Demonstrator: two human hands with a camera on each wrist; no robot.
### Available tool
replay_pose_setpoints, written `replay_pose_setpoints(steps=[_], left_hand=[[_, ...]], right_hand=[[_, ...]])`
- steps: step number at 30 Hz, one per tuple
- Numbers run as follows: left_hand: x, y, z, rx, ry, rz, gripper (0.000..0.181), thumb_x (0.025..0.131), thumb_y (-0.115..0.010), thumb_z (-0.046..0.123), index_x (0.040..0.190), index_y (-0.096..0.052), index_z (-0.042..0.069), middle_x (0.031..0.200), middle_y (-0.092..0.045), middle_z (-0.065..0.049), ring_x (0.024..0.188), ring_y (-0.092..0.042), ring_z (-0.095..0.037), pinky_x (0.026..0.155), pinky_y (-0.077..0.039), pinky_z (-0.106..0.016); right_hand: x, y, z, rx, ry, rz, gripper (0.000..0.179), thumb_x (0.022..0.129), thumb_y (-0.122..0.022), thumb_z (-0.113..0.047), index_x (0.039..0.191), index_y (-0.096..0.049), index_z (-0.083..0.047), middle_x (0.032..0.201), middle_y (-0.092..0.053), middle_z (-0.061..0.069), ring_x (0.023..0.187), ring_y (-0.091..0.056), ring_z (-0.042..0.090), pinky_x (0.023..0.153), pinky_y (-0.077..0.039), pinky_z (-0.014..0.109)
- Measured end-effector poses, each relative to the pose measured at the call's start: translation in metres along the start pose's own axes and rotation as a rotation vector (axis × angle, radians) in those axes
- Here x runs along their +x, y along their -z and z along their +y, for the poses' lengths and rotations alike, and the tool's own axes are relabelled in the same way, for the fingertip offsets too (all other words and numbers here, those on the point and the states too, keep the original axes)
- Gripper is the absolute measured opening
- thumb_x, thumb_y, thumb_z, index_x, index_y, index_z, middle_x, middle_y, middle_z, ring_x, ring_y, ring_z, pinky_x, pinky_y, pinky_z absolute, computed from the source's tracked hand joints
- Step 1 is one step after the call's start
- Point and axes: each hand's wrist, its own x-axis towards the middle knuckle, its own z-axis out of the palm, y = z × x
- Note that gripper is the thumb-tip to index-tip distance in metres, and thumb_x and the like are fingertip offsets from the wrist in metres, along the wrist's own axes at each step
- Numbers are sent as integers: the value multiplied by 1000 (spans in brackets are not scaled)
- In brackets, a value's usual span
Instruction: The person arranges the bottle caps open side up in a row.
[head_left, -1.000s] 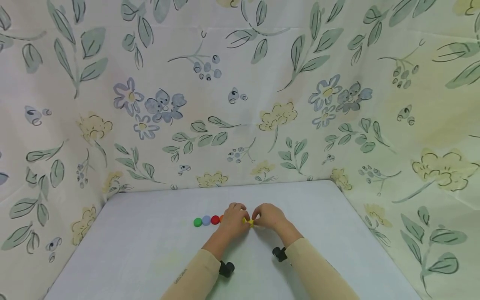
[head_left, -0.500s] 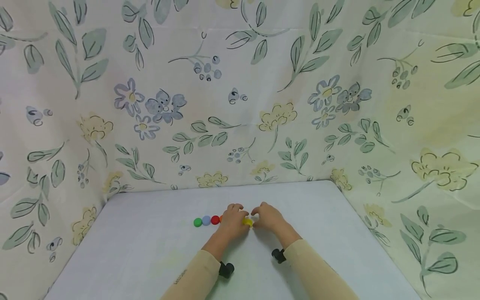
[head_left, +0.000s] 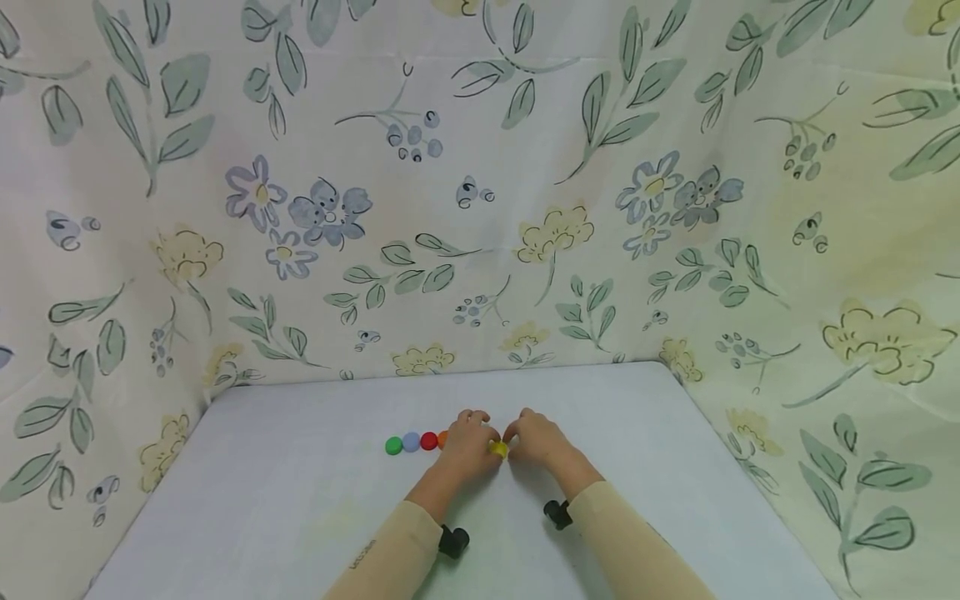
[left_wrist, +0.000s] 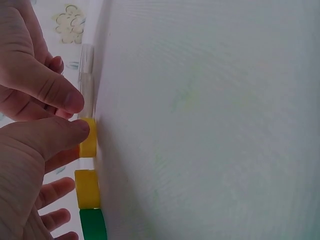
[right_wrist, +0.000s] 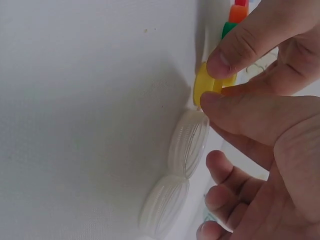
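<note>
A small yellow disc (head_left: 498,449) is between the two hands, close over the table. My left hand (head_left: 471,444) pinches this yellow disc (left_wrist: 89,140) with thumb and forefinger; its other fingers spread over the row of discs. From the other side my right hand (head_left: 534,437) reaches in, its bent thumb and forefinger right at the disc's edge. In the right wrist view the right thumb overlaps the rim of the yellow disc (right_wrist: 200,86); I cannot tell whether the hand grips it. Below the right hand's fingers stand clear round plastic pieces (right_wrist: 189,142), hidden in the head view.
To the left runs a row of discs: green (head_left: 393,446), light blue (head_left: 411,442), red (head_left: 428,441) and orange (head_left: 442,438). Another yellow piece (left_wrist: 88,189) and a green piece (left_wrist: 93,223) stand by the left hand. Floral cloth (head_left: 480,208) surrounds the white table (head_left: 300,500).
The right thumb and forefinger parted from the yellow piece and then came back to its edge. The yellow disc now shows rounder, slightly nearer me. The left hand stays almost in place.
</note>
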Motion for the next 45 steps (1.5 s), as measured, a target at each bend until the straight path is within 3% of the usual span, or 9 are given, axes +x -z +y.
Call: replay_pose_setpoints(steps=[10,15,21,26,33,45], left_hand=[[-1,-5,-2,10,-19,11,24,88,-81,29,110,-77,21,136,-57,-11,132,-42,-35,110,-39,-55],[-2,-6,-3,50,-19,18,35,89,-78,34,120,-73,19,136,-57,-11,132,-43,-35,111,-37,-55],[-3,-3,-6,64,31,10,53,88,-79,38,135,-63,18,140,-53,-11,135,-39,-35,115,-31,-56],[-2,0,-10,65,82,15,58,88,-80,36,139,-60,17,142,-52,-12,137,-37,-36,116,-29,-56],[-2,3,-12,101,123,31,52,91,-77,34,135,-64,10,140,-54,-15,134,-39,-38,114,-31,-59],[-2,1,-14,139,121,36,32,100,-66,28,124,-72,8,138,-55,-16,135,-39,-41,112,-33,-60]], right_hand=[[-3,2,-1,21,7,-15,26,82,-86,-16,106,-78,-14,110,-59,10,102,-58,29,96,-51,53],[-1,1,0,-13,16,-1,29,82,-86,-20,109,-78,-11,114,-61,12,104,-60,30,94,-52,52],[1,-2,-2,-27,15,1,32,83,-86,-23,111,-77,-12,113,-60,11,103,-58,29,93,-51,51],[2,-3,-6,-18,20,-17,32,83,-86,-24,112,-77,-14,110,-59,8,99,-57,26,91,-52,49],[3,-2,-9,-15,26,-23,33,82,-86,-25,111,-77,-13,109,-59,8,98,-57,26,91,-52,50],[3,-6,-8,-16,28,-2,30,88,-81,-29,112,-77,-12,111,-60,10,99,-58,27,89,-52,49]])
